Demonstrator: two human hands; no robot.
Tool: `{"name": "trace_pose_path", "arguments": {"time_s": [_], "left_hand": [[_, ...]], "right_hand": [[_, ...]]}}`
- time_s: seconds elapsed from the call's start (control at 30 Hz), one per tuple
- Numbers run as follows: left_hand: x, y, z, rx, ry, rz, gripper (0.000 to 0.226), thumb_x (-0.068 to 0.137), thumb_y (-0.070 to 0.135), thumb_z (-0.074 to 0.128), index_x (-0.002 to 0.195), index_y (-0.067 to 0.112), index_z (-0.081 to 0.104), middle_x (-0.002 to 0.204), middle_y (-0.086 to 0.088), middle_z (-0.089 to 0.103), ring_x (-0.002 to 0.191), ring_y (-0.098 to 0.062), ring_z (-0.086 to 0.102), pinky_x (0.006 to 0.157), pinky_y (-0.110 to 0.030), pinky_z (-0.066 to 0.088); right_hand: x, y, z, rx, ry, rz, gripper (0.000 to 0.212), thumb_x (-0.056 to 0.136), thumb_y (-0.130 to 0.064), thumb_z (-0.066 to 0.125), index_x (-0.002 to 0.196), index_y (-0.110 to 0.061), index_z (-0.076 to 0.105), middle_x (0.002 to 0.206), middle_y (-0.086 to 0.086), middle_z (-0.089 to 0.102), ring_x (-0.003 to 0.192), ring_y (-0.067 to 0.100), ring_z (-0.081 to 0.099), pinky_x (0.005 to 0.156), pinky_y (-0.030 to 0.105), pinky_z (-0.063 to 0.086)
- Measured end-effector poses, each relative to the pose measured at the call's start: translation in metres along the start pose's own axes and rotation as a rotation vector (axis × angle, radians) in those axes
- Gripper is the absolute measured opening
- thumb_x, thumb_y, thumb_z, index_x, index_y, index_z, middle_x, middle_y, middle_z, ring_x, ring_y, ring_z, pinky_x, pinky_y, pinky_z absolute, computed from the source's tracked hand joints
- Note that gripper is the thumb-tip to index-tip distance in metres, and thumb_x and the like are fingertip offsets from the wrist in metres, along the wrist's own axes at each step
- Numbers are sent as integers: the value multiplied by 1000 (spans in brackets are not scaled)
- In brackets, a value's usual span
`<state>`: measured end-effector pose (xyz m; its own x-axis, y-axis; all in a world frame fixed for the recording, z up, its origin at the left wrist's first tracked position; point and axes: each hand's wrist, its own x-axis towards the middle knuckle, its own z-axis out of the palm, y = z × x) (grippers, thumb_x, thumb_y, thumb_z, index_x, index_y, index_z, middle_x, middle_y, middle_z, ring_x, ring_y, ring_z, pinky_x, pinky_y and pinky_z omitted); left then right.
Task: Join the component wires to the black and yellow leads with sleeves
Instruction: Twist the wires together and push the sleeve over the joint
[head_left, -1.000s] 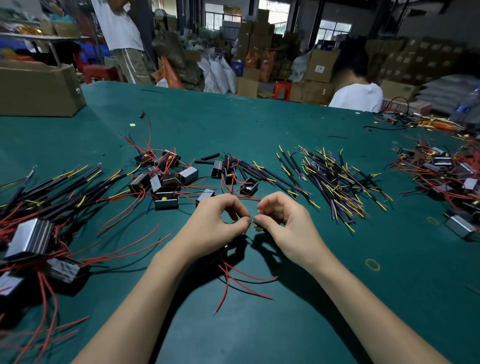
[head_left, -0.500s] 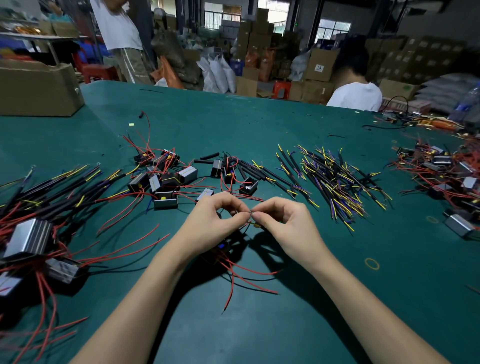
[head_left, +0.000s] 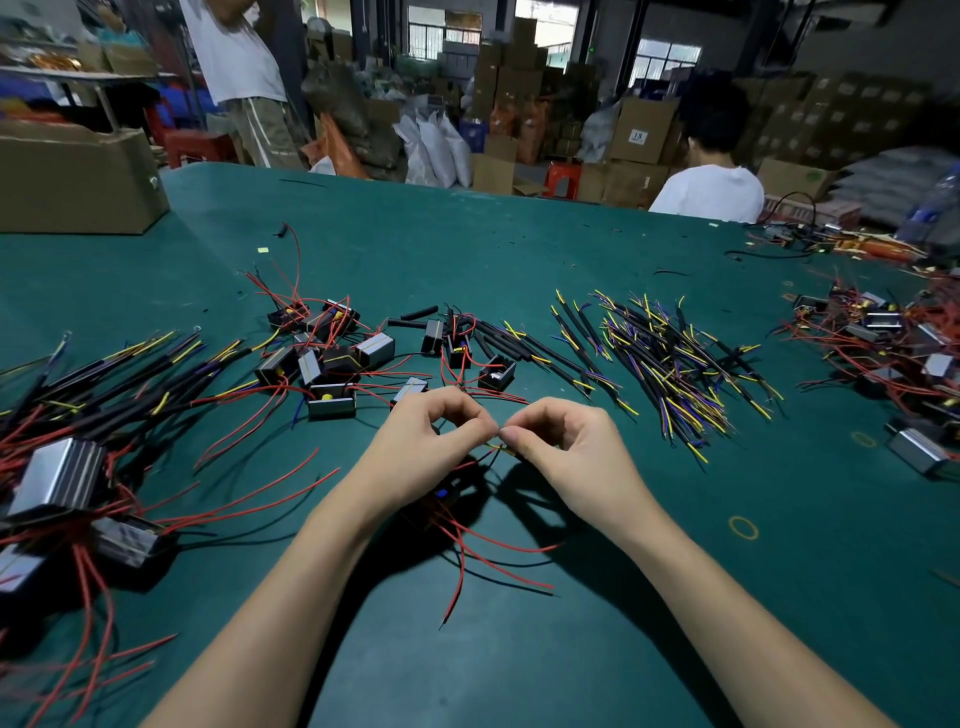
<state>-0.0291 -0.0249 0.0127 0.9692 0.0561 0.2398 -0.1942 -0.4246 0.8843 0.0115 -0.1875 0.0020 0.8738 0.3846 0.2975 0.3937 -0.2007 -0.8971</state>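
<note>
- Above the middle of the green table (head_left: 519, 244), the left hand (head_left: 426, 441) and the right hand (head_left: 566, 447) met fingertip to fingertip, both with fingers curled.
- Between the two pinches there was a thin yellow lead (head_left: 496, 447); each hand pinched one end of this joint, but the joint itself was too small to see clearly.
- Just under the left hand lay the black component (head_left: 444, 493), mostly in shadow, and its red wires (head_left: 488, 566) spread toward the person over the table.
- Beyond the right hand and to its right lay the pile of black and yellow leads (head_left: 670, 364), well apart from the fingers.
- Beyond the left hand sat a group of small components (head_left: 332, 358) with red wires.
- At the far left lay finished bundles (head_left: 104, 395) with metal boxes.
- A yellow rubber band (head_left: 744, 528) lay to the right of the right forearm.
</note>
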Motion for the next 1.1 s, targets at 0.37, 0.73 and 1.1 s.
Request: {"name": "trace_pose_path", "arguments": {"time_s": [0.37, 0.73, 1.1], "left_hand": [[6, -2, -2, 45, -79, -119, 12, 79, 28, 72, 75, 19, 66, 102, 1, 50, 104, -12, 50, 93, -25, 35], [3, -2, 2, 607, 88, 410, 9, 84, 28, 66, 86, 20, 70, 99, 6, 57, 102, -16, 49, 83, -29, 26], [10, -2, 6, 398, -167, -82, 17, 97, 36, 47, 84, 27, 54, 109, 2, 46, 117, -17, 38, 100, -30, 22]], "right_hand": [[-3, 0, -1, -791, 124, -660, 6, 85, -10, 64, 79, -12, 64, 80, -6, 66, 74, 6, 54, 76, 36, 37], [0, -3, -5, -264, 43, -130, 11, 85, -7, 67, 76, -14, 65, 72, -8, 64, 70, -3, 56, 72, 9, 39], [4, 0, -7, -1107, 122, -800, 15, 90, -10, 58, 76, -12, 62, 79, 0, 63, 72, 24, 58, 72, 38, 38]]}}
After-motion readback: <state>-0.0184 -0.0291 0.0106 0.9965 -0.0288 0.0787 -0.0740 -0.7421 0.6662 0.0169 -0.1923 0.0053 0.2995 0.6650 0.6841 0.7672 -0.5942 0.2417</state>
